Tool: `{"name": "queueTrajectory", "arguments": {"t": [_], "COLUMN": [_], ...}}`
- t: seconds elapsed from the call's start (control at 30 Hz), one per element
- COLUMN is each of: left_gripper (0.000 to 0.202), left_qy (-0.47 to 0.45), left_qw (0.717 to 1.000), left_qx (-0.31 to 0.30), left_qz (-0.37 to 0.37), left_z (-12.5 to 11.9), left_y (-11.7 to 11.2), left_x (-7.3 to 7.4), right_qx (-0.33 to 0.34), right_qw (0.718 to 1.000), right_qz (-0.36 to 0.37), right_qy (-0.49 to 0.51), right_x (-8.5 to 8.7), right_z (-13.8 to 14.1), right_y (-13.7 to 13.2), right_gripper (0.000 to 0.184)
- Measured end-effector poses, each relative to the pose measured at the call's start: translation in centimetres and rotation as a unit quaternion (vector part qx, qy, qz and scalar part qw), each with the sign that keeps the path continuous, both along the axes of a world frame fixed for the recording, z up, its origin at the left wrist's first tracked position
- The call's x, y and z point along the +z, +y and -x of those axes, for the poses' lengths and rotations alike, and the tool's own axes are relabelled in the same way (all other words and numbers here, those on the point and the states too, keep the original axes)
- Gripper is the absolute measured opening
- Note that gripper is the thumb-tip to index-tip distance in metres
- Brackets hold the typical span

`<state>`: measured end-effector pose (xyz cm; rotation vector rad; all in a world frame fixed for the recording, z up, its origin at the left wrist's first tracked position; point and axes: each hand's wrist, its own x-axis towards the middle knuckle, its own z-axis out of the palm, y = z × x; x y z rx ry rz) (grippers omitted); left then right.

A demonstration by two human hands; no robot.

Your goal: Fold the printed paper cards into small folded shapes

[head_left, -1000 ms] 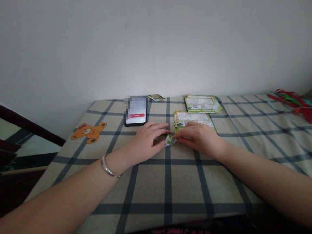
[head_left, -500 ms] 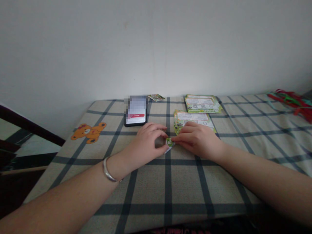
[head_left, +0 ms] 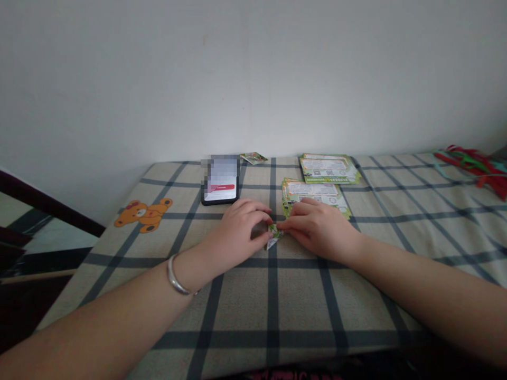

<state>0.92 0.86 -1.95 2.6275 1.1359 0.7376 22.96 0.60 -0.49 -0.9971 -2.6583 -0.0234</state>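
Note:
Between my two hands is a small folded piece of printed paper (head_left: 274,235), green and white, low over the checked cloth. My left hand (head_left: 246,228), a silver bangle at its wrist, pinches the paper's left side between thumb and fingers. From the right, my right hand (head_left: 317,226) presses its fingertips together on the paper's other edge. Partly covered by that hand lies a near stack of printed green and white sheets (head_left: 312,189). The fingertips hide some of the folds.
A phone (head_left: 220,194) with a lit screen lies behind my left hand, beside a small folded paper (head_left: 254,158). More printed sheets (head_left: 330,168) lie by the wall. A bear cutout (head_left: 144,215) is at left, red and green strips (head_left: 479,166) at far right, on the checked tablecloth (head_left: 245,306).
The folded paper has turned slightly between my fingertips, and more of its white lower tip shows. Both hands have stayed in nearly the same place.

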Motion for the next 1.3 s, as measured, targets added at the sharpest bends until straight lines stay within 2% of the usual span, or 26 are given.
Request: {"name": "queueTrajectory", "arguments": {"t": [0.3, 0.4, 0.47, 0.63, 0.87, 1.13, 1.3], "left_gripper": [0.016, 0.011, 0.016, 0.02, 0.017, 0.017, 0.017], "left_qy": [0.041, 0.058, 0.078, 0.105, 0.124, 0.128, 0.124], "left_qw": [0.999, 0.996, 0.993, 0.99, 0.989, 0.991, 0.991], "left_qx": [-0.007, -0.053, -0.076, -0.079, -0.073, -0.042, -0.046], "left_qz": [-0.023, -0.039, -0.045, -0.055, -0.03, -0.017, -0.007], "left_z": [-0.3, -0.2, -0.2, 0.0, 0.2, 0.1, 0.1], "left_y": [-0.4, -0.5, -0.6, -1.0, -1.1, -1.3, -1.2], "left_x": [0.4, 0.8, 1.1, 1.4, 1.6, 1.6, 1.4], "right_qx": [-0.001, 0.003, 0.006, 0.018, 0.022, 0.062, 0.139], "right_qw": [0.999, 0.998, 0.998, 0.999, 0.999, 0.996, 0.988], "right_qz": [0.032, 0.04, 0.042, 0.022, 0.012, -0.051, -0.071], "right_qy": [0.04, 0.048, 0.05, 0.039, 0.037, 0.027, 0.006], "right_x": [-0.4, -0.5, -0.5, -0.4, -0.5, -0.3, -0.2], "right_z": [-0.1, -0.1, -0.2, -0.1, -0.3, -0.5, -0.8], "right_y": [0.6, 0.7, 0.7, 0.7, 0.6, 0.1, 0.1], "right_gripper": [0.02, 0.02, 0.02, 0.02, 0.02, 0.023, 0.023]}}
